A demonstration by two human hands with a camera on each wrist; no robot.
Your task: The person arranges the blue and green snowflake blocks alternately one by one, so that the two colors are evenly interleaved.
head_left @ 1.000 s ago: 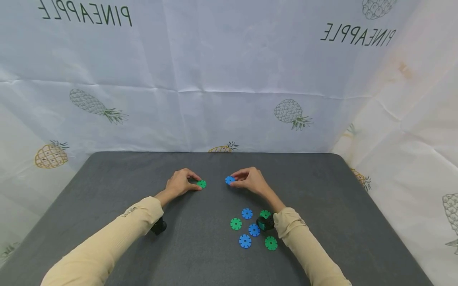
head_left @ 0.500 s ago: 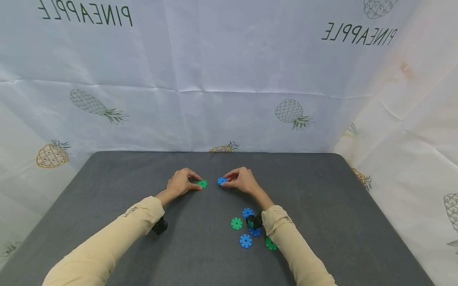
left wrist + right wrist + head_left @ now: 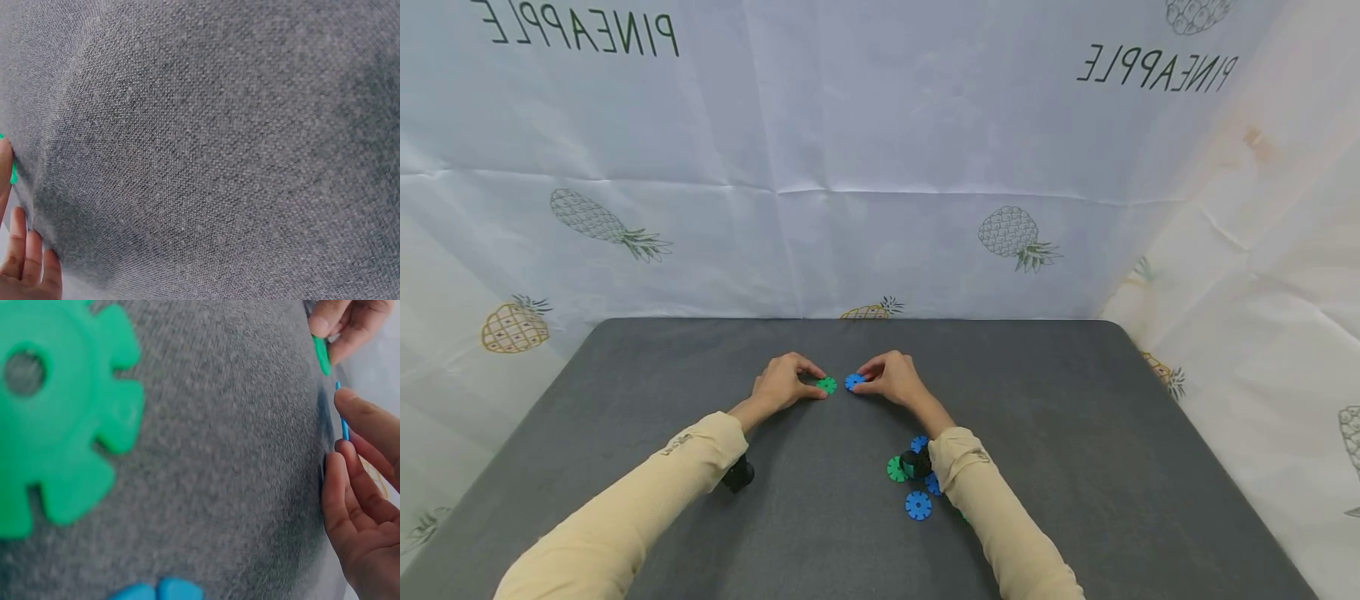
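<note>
Between thumb and fingers, my left hand (image 3: 782, 382) pinches a green notched disc (image 3: 827, 385) near the far part of the table. Facing it, my right hand (image 3: 892, 379) pinches a blue notched disc (image 3: 853, 382) the same way. A small gap separates the two discs in the head view. In the right wrist view both show edge-on, the blue disc (image 3: 344, 422) close to the green disc (image 3: 321, 355). Only a sliver of the green disc (image 3: 14, 174) shows in the left wrist view, beside the fingers.
Loose discs lie on the grey table (image 3: 820, 517) under my right forearm: a blue disc (image 3: 918, 505), a green disc (image 3: 896, 469) and others partly hidden by the sleeve (image 3: 992, 500) and wrist camera (image 3: 916, 463). A pineapple-print curtain (image 3: 880, 150) hangs behind.
My right hand has moved left with the blue disc, narrowing the gap to the green one. Its forearm now covers more of the loose discs. The left hand has barely moved.
</note>
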